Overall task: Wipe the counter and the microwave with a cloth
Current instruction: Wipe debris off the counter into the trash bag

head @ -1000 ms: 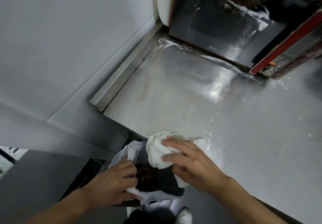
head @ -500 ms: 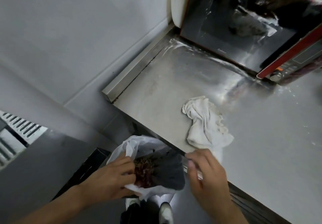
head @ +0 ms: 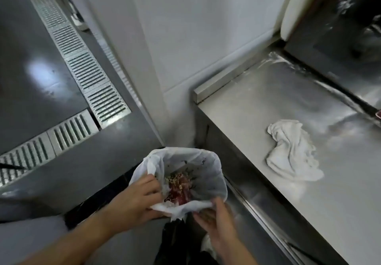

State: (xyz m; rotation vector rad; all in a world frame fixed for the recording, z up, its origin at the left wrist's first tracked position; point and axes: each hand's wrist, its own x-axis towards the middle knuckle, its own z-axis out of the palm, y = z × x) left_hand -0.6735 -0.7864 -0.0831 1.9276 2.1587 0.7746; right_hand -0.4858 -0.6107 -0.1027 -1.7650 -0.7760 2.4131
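With our left hand (head: 136, 201) we curl fingers (head: 151, 184) over the bag (head: 206, 159) rim; our right hand (head: 216, 221) pinches its near edge.

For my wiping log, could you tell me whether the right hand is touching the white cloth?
Apart. The head view shows the right hand at the plastic bag, with bare counter between it and the white cloth.
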